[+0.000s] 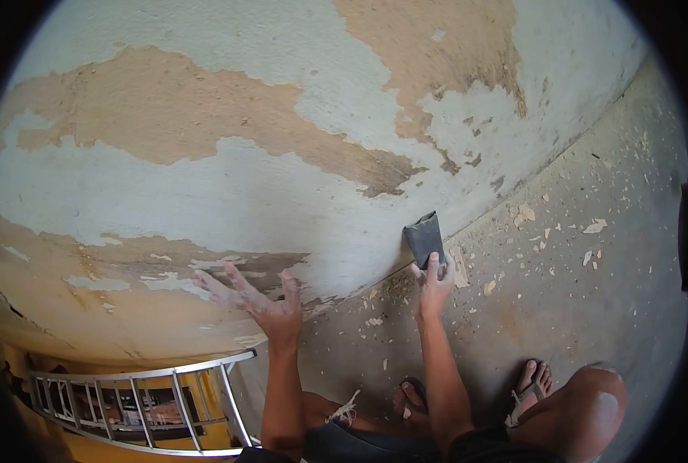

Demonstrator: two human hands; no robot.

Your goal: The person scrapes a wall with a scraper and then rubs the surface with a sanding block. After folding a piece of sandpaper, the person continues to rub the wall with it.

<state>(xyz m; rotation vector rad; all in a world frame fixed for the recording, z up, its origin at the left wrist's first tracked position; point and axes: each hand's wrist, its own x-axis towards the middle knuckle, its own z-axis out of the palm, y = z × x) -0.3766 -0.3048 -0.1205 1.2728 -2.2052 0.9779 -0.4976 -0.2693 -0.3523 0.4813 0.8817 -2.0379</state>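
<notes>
The dark sanding pad (425,240) leaned near the wall's (282,189) foot, its near end pinched between the right hand's (435,284) thumb and fingers. To the left, the left hand (271,307) spread its dusty fingers by the peeling paint; paint flakes (525,214) littered the floor (591,285) rightward.

- Gripping folded sandpaper (425,241) with the right hand (434,292) near the peeling wall (274,193).
- Spreading the dusty left hand (273,309) by a bare patch (166,251).
- Showing paint flakes (595,226) on the floor (591,309), a metal ladder (186,411) at left.
</notes>
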